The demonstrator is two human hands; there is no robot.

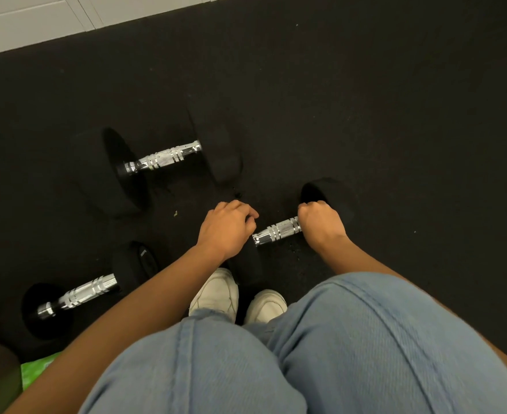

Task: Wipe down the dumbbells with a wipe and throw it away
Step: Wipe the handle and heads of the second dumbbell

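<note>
Both hands have their fingers curled on the centre dumbbell (277,231). The right hand (320,225) is wrapped in a fist round the far end of its knurled, ringed chrome handle, against the round black head. The left hand (226,230) hooks bent fingers over the top of the near black head, knuckles up. Whether a wipe sits under either palm cannot be told.

That dumbbell lies at mid-frame on the speckled black rubber floor (365,115). A larger dumbbell (162,158) with thick disc heads lies at the upper left, and a smaller dumbbell (86,292) at the lower left, both chrome-handled. White shoes (216,291) and faded blue denim knees (365,339) fill the bottom. A glossy green packet (35,373) shows at the lower left edge.
</note>
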